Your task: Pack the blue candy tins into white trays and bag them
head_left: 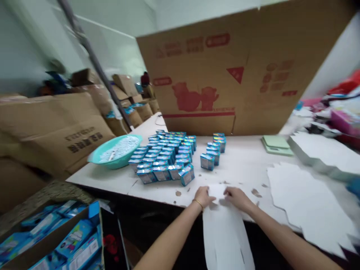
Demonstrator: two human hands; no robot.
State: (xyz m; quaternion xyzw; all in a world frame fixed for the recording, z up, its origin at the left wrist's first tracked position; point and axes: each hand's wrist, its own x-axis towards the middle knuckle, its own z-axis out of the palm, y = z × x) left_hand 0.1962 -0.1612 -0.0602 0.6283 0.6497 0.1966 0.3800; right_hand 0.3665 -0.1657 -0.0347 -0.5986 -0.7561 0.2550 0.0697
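At the table's front edge, a long white piece of card (226, 234), which looks like a flat carton blank, hangs down over the edge. My left hand (204, 197), with a gold bangle at the wrist, grips the left side of its top end. Across from it, my right hand (237, 198) pinches the right side with curled fingers. Just beyond my left hand stand rows of small blue boxes (161, 161). A smaller group of blue boxes (213, 153) is further right. To the right of my right hand lie stacked white carton blanks (306, 198).
A turquoise basin (120, 163) full of small pale pieces sits at the table's left. A green scale (277, 145) stands at the back right. A large cardboard sheet (225, 75) rises behind. An open box (102, 232) of blue packets is at lower left. Scraps litter the tabletop.
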